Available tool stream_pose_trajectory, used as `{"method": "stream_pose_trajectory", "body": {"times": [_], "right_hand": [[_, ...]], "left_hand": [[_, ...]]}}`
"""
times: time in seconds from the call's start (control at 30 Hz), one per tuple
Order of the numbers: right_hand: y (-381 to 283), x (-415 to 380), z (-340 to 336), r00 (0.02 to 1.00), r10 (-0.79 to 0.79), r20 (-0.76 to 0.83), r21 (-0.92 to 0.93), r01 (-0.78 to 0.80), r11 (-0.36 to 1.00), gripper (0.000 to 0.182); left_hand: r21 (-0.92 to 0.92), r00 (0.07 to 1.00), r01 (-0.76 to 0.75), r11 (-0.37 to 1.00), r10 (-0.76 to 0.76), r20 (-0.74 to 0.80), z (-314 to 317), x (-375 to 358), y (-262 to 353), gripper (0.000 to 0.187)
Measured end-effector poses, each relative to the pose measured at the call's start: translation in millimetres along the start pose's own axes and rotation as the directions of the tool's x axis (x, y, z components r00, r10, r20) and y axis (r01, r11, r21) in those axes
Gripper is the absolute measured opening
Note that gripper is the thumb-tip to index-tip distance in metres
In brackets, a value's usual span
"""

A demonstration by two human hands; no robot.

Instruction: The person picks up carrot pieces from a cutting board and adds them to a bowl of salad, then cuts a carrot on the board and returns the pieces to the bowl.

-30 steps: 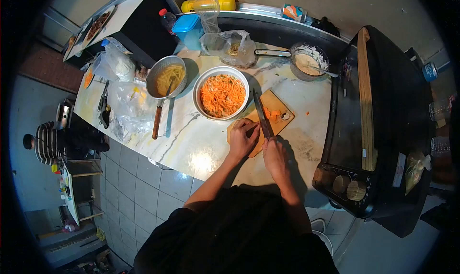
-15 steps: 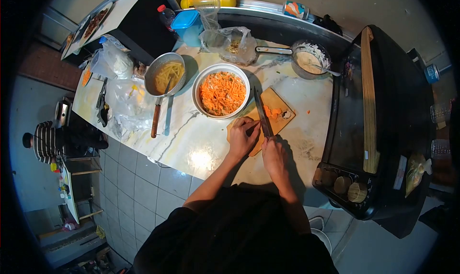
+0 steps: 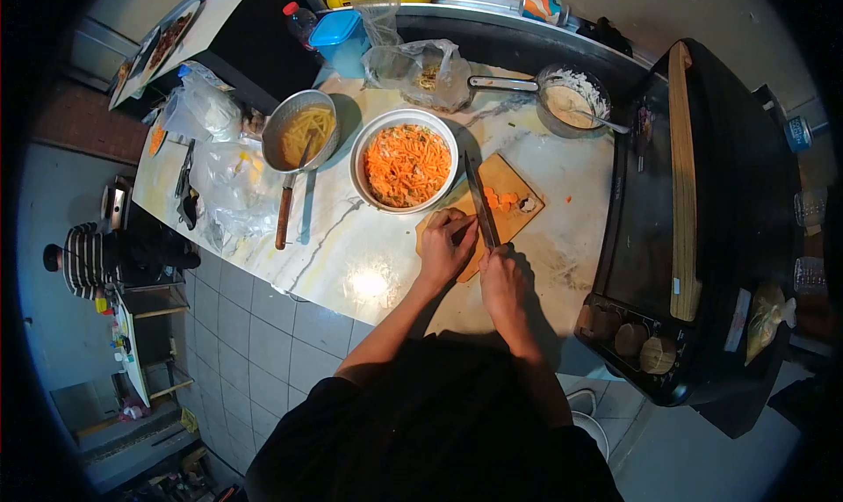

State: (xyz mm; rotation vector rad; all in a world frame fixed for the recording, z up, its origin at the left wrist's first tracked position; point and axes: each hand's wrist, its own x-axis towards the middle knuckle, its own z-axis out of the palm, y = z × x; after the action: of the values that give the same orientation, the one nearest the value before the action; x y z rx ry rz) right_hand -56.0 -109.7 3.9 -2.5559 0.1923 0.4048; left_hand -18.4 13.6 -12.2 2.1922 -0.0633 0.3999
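Note:
My right hand (image 3: 502, 281) is wrapped round the handle of a long knife (image 3: 480, 197), whose blade points away from me over a wooden cutting board (image 3: 514, 177). Just left of the blade, my left hand (image 3: 446, 245) is closed in a pinch over the board, and what its fingers hold is too small or hidden to make out. Orange carrot pieces (image 3: 503, 201) lie on the board to the right of the knife, beside a small brownish lump (image 3: 527, 205). Beyond my left hand stands a white bowl (image 3: 358, 170) full of shredded orange carrot mix (image 3: 407, 166).
A pot (image 3: 274, 133) with pale strips in liquid has its handle toward me. Behind are a plastic bag (image 3: 439, 72) and a pan of batter (image 3: 566, 107). A black oven (image 3: 650, 238) borders the right side. Another person (image 3: 88, 260) is far left.
The view has shifted slightly. Both hands and the knife stay in nearly the same place over the board.

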Motion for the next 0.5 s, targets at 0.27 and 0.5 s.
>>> {"method": "stream_pose_trajectory", "body": {"times": [0.27,0.5], "right_hand": [[1,1,-10,0.997,-0.074,-0.023,-0.015,0.074,0.997,0.033],[0,6,-44,0.987,-0.161,0.017,-0.013,0.161,0.987,0.034]], "left_hand": [[0.016,1.000,-0.002,1.000,0.002,-0.001,1,1,0,0.017],[0.007,1.000,-0.004,1.000,0.004,-0.005,0,1,1,0.017]]}}
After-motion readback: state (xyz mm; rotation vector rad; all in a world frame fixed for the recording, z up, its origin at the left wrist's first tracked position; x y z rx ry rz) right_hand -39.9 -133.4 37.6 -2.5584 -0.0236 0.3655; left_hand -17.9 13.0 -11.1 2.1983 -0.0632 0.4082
